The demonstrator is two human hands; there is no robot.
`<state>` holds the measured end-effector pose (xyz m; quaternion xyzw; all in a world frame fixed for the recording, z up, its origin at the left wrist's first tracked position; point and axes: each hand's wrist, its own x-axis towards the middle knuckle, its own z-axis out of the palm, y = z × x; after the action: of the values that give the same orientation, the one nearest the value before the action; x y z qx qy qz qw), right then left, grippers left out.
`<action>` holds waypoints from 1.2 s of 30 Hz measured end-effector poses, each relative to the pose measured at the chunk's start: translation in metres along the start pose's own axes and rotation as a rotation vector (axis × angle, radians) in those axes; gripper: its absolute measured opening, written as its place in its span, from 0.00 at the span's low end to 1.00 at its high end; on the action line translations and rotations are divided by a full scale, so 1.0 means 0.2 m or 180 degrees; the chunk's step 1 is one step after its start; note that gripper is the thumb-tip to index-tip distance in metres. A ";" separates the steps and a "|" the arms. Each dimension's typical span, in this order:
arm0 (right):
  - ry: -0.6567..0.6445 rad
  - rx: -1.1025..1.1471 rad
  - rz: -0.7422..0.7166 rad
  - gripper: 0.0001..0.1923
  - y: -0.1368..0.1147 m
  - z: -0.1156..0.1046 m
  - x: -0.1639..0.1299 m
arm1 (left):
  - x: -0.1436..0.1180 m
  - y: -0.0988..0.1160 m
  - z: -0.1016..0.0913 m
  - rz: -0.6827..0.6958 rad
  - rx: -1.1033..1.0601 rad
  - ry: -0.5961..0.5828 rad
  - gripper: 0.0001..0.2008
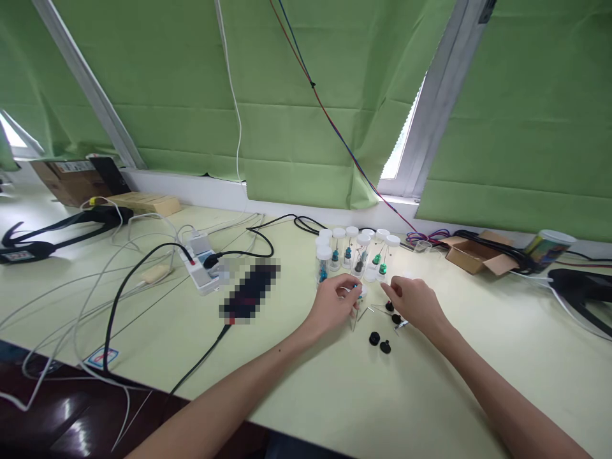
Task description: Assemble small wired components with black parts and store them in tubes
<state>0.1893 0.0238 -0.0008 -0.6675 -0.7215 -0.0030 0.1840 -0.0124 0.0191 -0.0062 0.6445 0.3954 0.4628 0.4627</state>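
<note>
The table (pixel 406 401) is pale and runs beneath a window wall; green blinds (pixel 306 146) cover most of the glass, with daylight at the frame (pixel 442 108). A red-and-blue wire (pixel 342 134) crosses the blinds. A dark, glossy floor (pixel 71 414) shows at lower left. On the table's left: a power strip (pixel 198 264), tangled cables, a pixelated dark object (pixel 251 290) and, farther back, a brown box (pixel 71 182). At right rear: an open carton (pixel 466 258) beside a can (pixel 549 248).

The left hand (pixel 339 296) pinches a small blue piece (pixel 355 287) just in front of the white-capped vials (pixel 362 257). The right hand (pixel 414 303) is curled near black knobs (pixel 374 338); whether it grips anything cannot be determined.
</note>
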 end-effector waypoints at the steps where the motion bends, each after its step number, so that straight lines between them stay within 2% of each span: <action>1: -0.0095 -0.0086 0.0011 0.19 0.00 0.00 0.00 | 0.00 0.00 0.00 -0.0034 -0.0057 -0.0013 0.13; 8: -0.0487 -0.0198 -0.0101 0.10 -0.03 0.01 -0.01 | 0.00 0.02 0.00 -0.0193 -0.0311 -0.0003 0.13; 15: -0.0594 -0.0205 -0.0224 0.04 -0.03 0.02 -0.03 | 0.01 0.00 0.01 -0.0249 -0.0515 -0.0049 0.14; 18: -0.0428 -0.0116 -0.0225 0.06 -0.04 0.02 -0.03 | 0.01 -0.01 0.01 -0.0313 -0.0594 -0.0059 0.16; 21: -0.0084 0.0096 -0.0262 0.08 -0.06 0.01 -0.04 | 0.01 0.00 0.01 -0.0401 -0.0679 -0.0059 0.17; 26: 0.0543 0.0943 -0.0839 0.07 -0.09 0.02 -0.05 | 0.02 -0.01 0.01 -0.0522 -0.0724 -0.0062 0.18; 29: 0.0776 0.1322 -0.1131 0.07 -0.10 0.03 -0.07 | 0.02 -0.03 0.01 -0.0428 -0.0667 -0.0078 0.17; 33: 0.0882 0.1618 -0.1272 0.04 -0.14 0.03 -0.10 | 0.01 -0.03 0.01 -0.0223 -0.0510 -0.0099 0.16; 36: 0.0723 0.1995 -0.1085 0.02 -0.16 0.02 -0.10 | 0.01 -0.02 0.01 -0.0145 -0.0412 -0.0125 0.14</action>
<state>0.1575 0.0017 -0.0021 -0.4444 -0.7632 0.1134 0.4551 -0.0108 0.0211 -0.0104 0.6130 0.3700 0.4640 0.5215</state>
